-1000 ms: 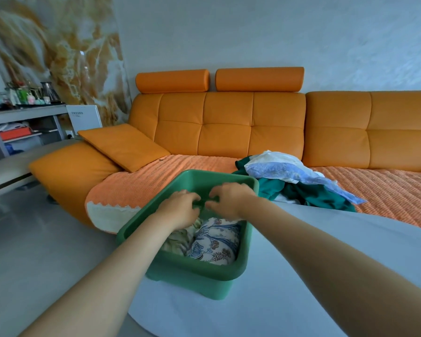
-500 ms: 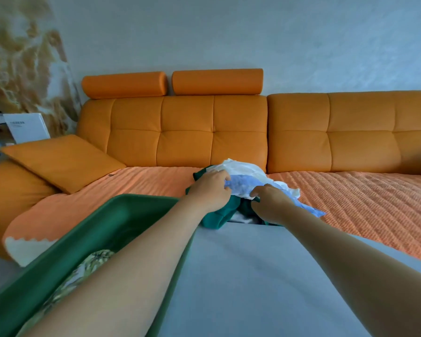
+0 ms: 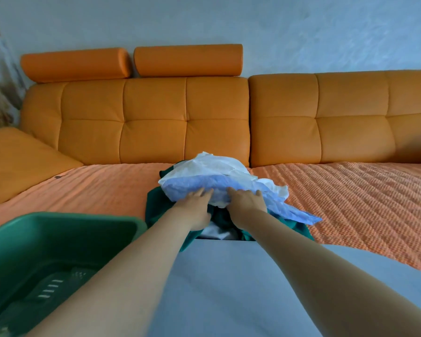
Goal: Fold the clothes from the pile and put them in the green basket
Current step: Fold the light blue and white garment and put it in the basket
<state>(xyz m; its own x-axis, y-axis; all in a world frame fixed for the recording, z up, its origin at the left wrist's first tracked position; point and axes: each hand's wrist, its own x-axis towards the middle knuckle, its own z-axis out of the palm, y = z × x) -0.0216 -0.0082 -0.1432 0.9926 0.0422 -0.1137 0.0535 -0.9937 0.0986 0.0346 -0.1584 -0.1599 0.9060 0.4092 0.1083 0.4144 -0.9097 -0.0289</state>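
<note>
Both bare forearms extend straight ahead across the pale tabletop [image 3: 229, 288] to the pile [image 3: 156, 207] of clothes, which lies on the sofa [image 3: 95, 186] seat against the tabletop's far edge. Left hand [image 3: 195, 207]: palm down, fingers [image 3: 204, 192] straight and close together, laid against the lower edge of the white and pale-blue garment [image 3: 204, 176] topping the pile. Right hand [image 3: 247, 205]: palm down just beside it, fingertips buried in the same garment; whether they pinch it cannot be told. Green basket [image 3: 58, 216]: on the tabletop at lower left, near the pile. Against half a second ago: the left hand's fingers, then curled over the garment, now lie flatter; both hands remain side by side at the pile
</note>
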